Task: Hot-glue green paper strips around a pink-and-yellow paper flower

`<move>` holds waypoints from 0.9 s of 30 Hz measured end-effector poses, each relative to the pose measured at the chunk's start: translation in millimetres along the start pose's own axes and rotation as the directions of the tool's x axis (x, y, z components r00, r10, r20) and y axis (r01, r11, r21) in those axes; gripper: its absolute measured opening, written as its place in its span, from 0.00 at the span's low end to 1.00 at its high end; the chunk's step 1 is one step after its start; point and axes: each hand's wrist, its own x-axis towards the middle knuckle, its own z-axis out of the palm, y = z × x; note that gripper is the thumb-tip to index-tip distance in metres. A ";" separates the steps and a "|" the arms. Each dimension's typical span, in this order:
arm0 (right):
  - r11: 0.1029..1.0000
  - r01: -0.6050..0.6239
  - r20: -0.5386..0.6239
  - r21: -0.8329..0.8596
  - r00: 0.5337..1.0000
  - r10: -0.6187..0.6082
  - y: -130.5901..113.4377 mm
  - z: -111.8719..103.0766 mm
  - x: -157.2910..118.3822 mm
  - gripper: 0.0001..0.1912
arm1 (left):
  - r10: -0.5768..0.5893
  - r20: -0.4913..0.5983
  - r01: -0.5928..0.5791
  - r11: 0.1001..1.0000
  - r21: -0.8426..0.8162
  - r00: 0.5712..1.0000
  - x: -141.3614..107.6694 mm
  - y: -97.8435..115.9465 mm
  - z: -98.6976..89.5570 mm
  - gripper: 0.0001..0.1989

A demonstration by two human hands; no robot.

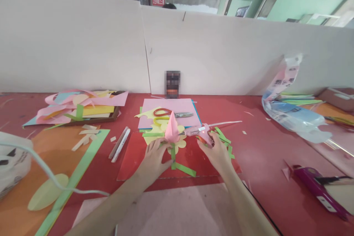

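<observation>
Far left, white cable (52, 173) loops over orange paper (20, 214) and ends near the left forearm; a sleeve-less arm could snag it if swung that way. Markers (121, 145) lie loose on the red counter (243, 191), could roll if bumped. Left hand (155, 155): fingers curled at the base of the pink paper cone (172, 129), thumb parted from them; can't tell if it's pinching. Cone stands mid-counter, over the yellow paper flower (181, 142), green strip (173, 156) below it. Main risk: glue gun (195, 131) nozzle sits right by the cone and near those fingers, so a slip could burn skin, dent paper or smear glue. Scissors (184, 114) lie just behind, easy to knock. Right hand (217, 151) grips the gun's handle; too hard a squeeze might over-glue. Loose green strips (222, 136) beside it could stick to drips.
</observation>
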 end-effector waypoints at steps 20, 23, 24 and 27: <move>0.999 -0.032 0.021 0.006 0.999 0.032 -1.7 -0.8 -0.1 0.21 | -0.048 0.020 0.049 0.998 -0.026 0.999 1.4 -6.0 7.2 0.17; 0.999 -0.033 0.022 0.009 0.999 0.033 -1.7 -0.7 -0.1 0.22 | -0.048 0.036 0.049 0.999 -0.025 0.998 1.3 -6.1 6.8 0.21; 0.999 -0.036 0.025 0.010 0.999 0.035 -1.6 -0.7 0.0 0.22 | -0.050 0.042 0.051 0.998 -0.025 0.998 1.2 -5.6 6.2 0.21; 0.999 -0.039 0.025 0.006 0.999 0.039 -1.1 -0.4 0.3 0.22 | -0.057 0.046 0.058 0.998 -0.026 0.997 0.8 -3.0 3.6 0.21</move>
